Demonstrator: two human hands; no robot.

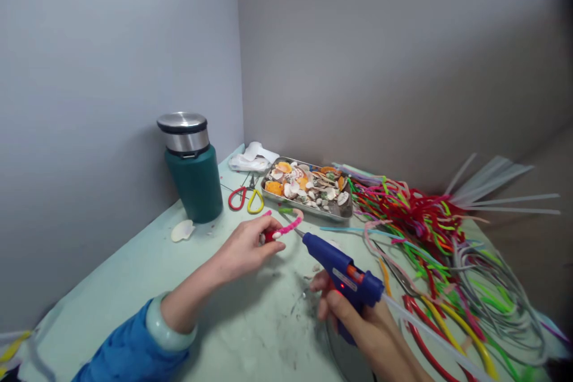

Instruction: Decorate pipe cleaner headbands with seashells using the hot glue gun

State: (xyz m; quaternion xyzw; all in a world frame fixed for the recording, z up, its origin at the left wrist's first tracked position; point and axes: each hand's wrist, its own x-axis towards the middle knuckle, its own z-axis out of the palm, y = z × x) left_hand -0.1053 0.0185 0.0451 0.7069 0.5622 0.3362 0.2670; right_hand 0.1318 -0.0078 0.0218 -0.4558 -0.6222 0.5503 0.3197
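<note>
Between its thumb and fingers my left hand pinches a pink pipe cleaner that curves to the right, with a small white shell on it near the fingertips. A blue glue gun is gripped in my right hand. Its nozzle points up and left, close to the curved pipe cleaner; whether they touch I cannot tell. A red light glows on the gun's side, and a clear glue stick sticks out of its back.
A metal tray of shells stands at the back, beside small scissors. On the left are a green flask and a loose shell. Coloured pipe cleaners, glue sticks, a grey cord and larger scissors crowd the right.
</note>
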